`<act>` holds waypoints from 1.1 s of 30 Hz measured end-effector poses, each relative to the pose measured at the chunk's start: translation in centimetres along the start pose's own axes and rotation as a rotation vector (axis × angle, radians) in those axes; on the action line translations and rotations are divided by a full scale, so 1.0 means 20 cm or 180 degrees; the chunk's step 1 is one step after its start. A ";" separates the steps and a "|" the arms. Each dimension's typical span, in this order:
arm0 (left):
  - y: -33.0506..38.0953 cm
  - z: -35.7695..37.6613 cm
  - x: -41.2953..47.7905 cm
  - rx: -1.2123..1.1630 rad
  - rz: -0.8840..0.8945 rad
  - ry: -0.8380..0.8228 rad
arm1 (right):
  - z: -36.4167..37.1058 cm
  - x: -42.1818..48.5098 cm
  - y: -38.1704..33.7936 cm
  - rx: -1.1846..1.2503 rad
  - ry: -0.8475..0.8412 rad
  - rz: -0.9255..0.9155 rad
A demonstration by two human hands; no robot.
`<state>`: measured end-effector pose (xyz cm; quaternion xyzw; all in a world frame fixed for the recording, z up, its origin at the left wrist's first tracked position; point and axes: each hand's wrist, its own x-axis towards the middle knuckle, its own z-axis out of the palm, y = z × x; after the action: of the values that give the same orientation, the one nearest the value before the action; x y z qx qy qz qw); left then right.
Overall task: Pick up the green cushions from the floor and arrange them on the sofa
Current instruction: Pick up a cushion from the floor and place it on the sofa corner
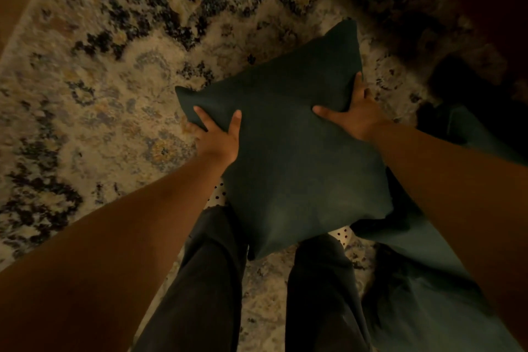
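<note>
Left hand [218,137] and right hand [353,117] clamp the soft, light green cushion [288,157] by its 2 side edges above the rug [100,80].

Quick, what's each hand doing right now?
Left hand: closed on the green cushion.
Right hand: closed on the same cushion's opposite edge.

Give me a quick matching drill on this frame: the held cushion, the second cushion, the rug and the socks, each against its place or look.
Things:
1. held green cushion
2. second green cushion
3. rug
4. socks

Descriptions:
A. pale with dark dots
B. gripped by left hand and right hand
C. lying low at the right, partly behind the right forearm
D. beige with a dark mottled pattern

Pairs: 1-B, 2-C, 3-D, 4-A
</note>
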<state>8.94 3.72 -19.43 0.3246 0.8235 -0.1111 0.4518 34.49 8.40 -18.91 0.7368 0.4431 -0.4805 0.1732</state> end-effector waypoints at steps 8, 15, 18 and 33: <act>0.00 0.07 0.21 -0.1704 -0.0586 0.0480 | 0.00 0.22 0.05 0.0730 0.0096 -0.0165; -0.02 0.07 0.17 -0.2160 -0.0554 0.0521 | 0.05 0.18 0.09 0.1024 0.0424 -0.0463; -0.04 0.07 0.11 -0.2352 -0.0552 0.0553 | 0.05 0.13 0.10 0.1343 0.0461 -0.0522; 0.06 -0.13 -0.48 -0.2985 -0.0277 0.1389 | -0.09 -0.40 0.12 0.2932 0.0923 -0.0319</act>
<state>11.62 1.77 -9.91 0.0683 0.8726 0.3214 0.3615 36.39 4.41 -11.50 0.7739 0.2388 -0.5268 -0.2579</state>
